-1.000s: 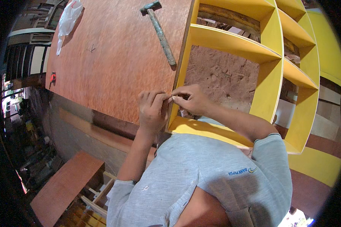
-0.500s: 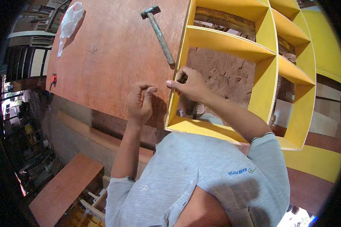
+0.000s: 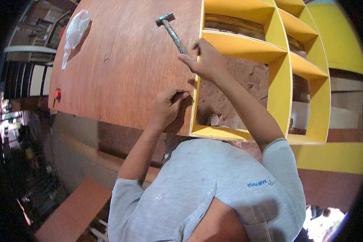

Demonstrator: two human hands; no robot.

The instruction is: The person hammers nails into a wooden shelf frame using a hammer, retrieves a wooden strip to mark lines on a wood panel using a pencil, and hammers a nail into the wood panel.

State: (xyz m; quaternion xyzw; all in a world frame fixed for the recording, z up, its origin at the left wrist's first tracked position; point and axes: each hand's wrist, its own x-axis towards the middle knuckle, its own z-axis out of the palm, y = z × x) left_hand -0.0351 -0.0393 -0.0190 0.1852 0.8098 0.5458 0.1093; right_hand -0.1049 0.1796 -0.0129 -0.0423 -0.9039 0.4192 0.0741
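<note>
A reddish plywood panel adjoins a yellow compartmented frame. My left hand is pinched at the panel's right edge, on something small I cannot make out. Above it, my right hand stands open, thumb and fingers apart, by the handle end of a hammer, partly covering the seam. The hammer lies on the panel with its head toward the top.
A white plastic bag and a red-black tape measure lie on the panel's left side. Yellow boards are at right, another plywood sheet at lower left. Reddish dirt floor shows through the frame.
My right hand has left my left hand and moved up to the hammer handle. My left hand first shifted left, then returned right to the seam.
</note>
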